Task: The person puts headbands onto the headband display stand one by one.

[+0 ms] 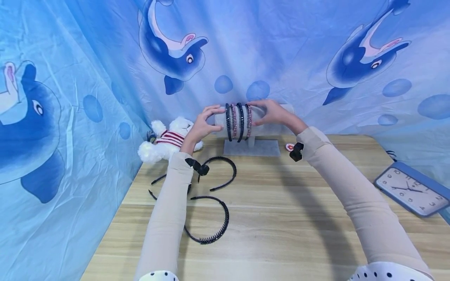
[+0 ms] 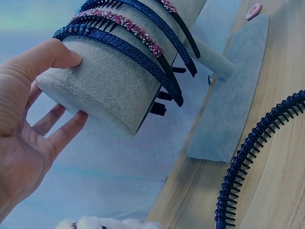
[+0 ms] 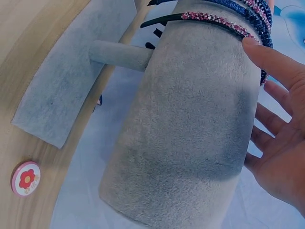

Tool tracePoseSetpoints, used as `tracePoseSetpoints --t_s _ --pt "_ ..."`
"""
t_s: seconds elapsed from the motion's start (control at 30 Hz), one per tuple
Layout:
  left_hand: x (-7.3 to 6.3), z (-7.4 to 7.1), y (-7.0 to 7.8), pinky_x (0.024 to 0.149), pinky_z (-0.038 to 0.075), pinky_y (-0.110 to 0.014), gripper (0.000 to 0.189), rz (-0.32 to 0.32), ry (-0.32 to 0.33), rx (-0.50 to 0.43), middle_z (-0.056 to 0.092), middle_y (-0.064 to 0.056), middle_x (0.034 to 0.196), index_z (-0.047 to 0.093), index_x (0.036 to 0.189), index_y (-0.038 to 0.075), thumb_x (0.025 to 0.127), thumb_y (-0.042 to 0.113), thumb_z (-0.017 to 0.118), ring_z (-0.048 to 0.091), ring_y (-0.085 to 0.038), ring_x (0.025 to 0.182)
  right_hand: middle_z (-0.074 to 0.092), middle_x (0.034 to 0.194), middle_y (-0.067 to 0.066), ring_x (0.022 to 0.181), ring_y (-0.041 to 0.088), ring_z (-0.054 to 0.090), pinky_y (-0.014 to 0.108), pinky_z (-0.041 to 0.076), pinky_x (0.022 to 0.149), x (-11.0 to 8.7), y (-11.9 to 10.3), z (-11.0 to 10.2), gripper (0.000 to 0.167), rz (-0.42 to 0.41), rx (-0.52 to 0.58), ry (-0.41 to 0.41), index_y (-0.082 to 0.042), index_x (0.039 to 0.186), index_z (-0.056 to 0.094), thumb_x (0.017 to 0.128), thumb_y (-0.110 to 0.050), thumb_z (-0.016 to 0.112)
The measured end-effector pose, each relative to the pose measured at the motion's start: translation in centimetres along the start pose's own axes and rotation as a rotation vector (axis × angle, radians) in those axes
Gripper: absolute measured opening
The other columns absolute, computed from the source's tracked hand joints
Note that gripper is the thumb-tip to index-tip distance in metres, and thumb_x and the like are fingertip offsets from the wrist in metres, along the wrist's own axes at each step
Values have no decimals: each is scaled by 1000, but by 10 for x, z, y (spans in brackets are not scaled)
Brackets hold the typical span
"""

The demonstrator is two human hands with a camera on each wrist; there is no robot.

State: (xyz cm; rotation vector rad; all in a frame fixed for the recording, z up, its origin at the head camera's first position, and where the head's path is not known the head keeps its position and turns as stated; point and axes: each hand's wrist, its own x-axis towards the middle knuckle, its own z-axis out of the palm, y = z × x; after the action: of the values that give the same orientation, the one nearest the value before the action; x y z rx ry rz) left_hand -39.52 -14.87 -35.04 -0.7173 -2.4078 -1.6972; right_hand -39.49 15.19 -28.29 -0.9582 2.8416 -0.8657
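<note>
A grey plush roll on a T-shaped stand (image 1: pixel 270 129) carries several headbands side by side. Some are dark blue glitter bands (image 2: pixel 121 51); others are set with pink stones (image 3: pixel 214 19). My left hand (image 1: pixel 201 125) spans the roll's left end, its thumb resting on the plush beside the outermost blue band and its fingers against the far edge. At the other side of the row is my right hand (image 1: pixel 273 113). Its straight thumb (image 3: pixel 274 57) touches the outermost pink band, while the other fingers spread behind the roll, their tips partly hidden.
Dark toothed headbands (image 1: pixel 225 222) lie on the wooden table (image 1: pixel 281 234), partly behind my left forearm. A white plush toy (image 1: pixel 170 138) in a striped top is at back left. A clock (image 1: pixel 409 189) sits at right, and a flower badge (image 1: pixel 290 147) lies near the stand base.
</note>
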Motion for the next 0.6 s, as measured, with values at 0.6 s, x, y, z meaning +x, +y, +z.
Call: tracePoseSetpoints --t_s 0.6 --pt "1 0 -2 125 18 -65 60 12 2 31 41 0 160 64 136 15 79 3 80 31 -25 150 53 152 15 142 37 47 55 37 120 -57 -18 27 65 -101 155 56 -8 143 57 84 -13 83"
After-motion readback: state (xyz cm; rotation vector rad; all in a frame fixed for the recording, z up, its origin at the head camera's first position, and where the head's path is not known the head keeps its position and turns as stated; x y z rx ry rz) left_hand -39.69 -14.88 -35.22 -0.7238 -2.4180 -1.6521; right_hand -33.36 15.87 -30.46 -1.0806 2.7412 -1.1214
